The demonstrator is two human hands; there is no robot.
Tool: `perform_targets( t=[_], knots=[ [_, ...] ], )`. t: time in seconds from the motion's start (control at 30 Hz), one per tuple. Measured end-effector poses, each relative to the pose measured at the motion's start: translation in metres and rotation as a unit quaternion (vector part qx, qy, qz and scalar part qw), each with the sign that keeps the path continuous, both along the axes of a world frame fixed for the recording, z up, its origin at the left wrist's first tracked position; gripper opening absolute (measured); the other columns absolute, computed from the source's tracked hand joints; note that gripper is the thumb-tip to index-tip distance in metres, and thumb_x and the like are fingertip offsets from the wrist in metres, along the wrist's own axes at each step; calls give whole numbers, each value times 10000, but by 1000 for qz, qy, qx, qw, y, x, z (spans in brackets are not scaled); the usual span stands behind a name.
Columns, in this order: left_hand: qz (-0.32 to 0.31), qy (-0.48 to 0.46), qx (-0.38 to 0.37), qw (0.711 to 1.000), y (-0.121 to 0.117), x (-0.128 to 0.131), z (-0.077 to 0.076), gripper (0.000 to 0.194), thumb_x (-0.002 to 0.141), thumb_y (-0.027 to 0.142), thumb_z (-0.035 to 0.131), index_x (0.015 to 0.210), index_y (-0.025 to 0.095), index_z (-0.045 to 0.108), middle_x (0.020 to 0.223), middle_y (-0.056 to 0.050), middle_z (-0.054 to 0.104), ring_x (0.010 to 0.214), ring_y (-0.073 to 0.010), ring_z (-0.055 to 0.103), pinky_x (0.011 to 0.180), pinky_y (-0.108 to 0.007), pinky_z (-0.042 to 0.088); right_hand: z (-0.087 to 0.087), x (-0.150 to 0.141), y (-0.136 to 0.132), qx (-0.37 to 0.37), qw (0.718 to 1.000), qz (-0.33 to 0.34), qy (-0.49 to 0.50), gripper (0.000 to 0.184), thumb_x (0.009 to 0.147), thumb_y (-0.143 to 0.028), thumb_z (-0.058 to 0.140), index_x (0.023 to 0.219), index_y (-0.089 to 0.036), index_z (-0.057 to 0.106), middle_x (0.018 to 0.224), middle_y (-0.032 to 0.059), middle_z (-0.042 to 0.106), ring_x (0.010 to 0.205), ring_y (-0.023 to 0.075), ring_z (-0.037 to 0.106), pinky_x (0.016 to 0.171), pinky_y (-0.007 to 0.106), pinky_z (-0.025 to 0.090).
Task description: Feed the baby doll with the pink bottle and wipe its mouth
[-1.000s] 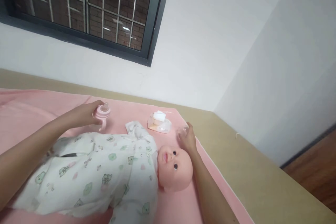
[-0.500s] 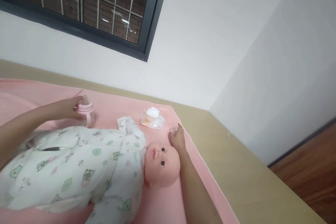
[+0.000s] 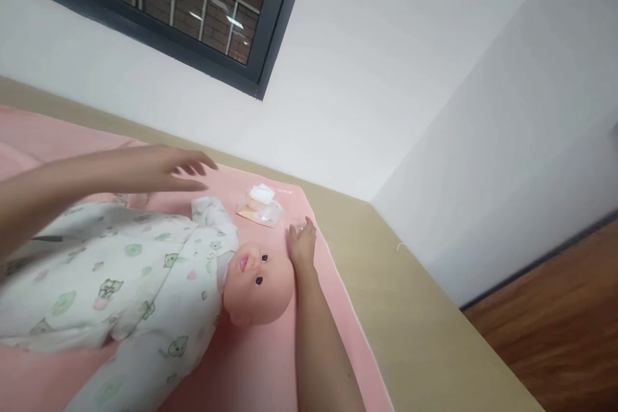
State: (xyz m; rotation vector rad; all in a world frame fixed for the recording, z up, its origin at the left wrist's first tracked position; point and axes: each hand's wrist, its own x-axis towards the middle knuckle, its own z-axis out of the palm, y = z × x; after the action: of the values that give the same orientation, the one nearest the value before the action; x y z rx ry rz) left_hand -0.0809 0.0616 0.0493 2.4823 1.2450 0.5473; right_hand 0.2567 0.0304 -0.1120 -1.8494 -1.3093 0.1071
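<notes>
My left hand (image 3: 178, 170) is held above the pink mat, fingers apart, with nothing in it. Below its wrist a bit of the baby bottle (image 3: 132, 199) shows; the forearm hides the rest. Beyond the doll's head, my right hand (image 3: 303, 246) has its fingers curled around a small clear plastic thing (image 3: 300, 229), mostly hidden, on the mat. Between the hands lies a baby doll (image 3: 261, 286) on its back, dressed in a white printed sleepsuit (image 3: 145, 270). A small pack of wipes (image 3: 261, 211) with a white lid sits between the doll and the wall.
Under everything is a pink mat (image 3: 270, 373) spread over a wooden tabletop (image 3: 386, 296). White walls (image 3: 347, 77) meet at a corner behind it. A dark-framed window (image 3: 261, 71) with bars is at upper left, and a brown wooden surface (image 3: 555, 335) at the right.
My left hand has let go of the baby bottle and moved right, its fingers now spread. The right hand stays at the small clear thing. The whole view has shifted slightly.
</notes>
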Motion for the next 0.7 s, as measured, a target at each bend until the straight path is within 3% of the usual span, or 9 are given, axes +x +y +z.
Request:
perform_targets(
  t=[0.13, 0.3, 0.4, 0.57, 0.7],
  knots=[
    [-120, 70, -59, 989, -4, 67, -6, 489, 839, 553, 461, 1185, 233, 590, 1181, -69, 646, 1011, -231, 615, 809, -293, 474, 4, -1, -3, 64, 998, 13, -13, 503, 883, -336, 385, 1323, -95, 411, 1309, 200, 465, 1282, 315, 373, 1050, 480, 339],
    [-196, 99, -186, 958, 5, 116, -18, 522, 819, 581, 475, 1110, 179, 637, 1142, -140, 657, 957, -266, 636, 791, -328, 500, 7, -7, 2, 151, 981, 84, -92, 305, 886, -242, 332, 1086, -166, 549, 1126, 133, 575, 1223, 273, 409, 1033, 481, 344],
    [-217, 119, -255, 935, 9, 136, -26, 598, 782, 662, 482, 1032, 159, 686, 984, -156, 705, 829, -268, 668, 732, -335, 532, 8, -16, 5, 156, 970, 142, -117, 273, 865, -180, 334, 979, -178, 582, 1021, 111, 603, 1122, 249, 464, 973, 440, 401],
    [-288, 149, -410, 852, 15, 155, -46, 617, 729, 733, 515, 1010, 229, 732, 992, -123, 712, 873, -284, 660, 824, -368, 526, 7, -31, 4, 117, 958, 218, -147, 130, 812, -185, 478, 867, -181, 596, 906, 83, 621, 949, 233, 501, 827, 357, 458],
    [-285, 111, -421, 854, 11, 160, -57, 634, 704, 760, 521, 1018, 249, 725, 976, -91, 720, 967, -290, 634, 823, -357, 529, 3, -34, 4, 89, 953, 234, -171, 87, 828, -218, 493, 788, -194, 566, 828, 53, 606, 860, 211, 527, 715, 312, 455]
  ],
)
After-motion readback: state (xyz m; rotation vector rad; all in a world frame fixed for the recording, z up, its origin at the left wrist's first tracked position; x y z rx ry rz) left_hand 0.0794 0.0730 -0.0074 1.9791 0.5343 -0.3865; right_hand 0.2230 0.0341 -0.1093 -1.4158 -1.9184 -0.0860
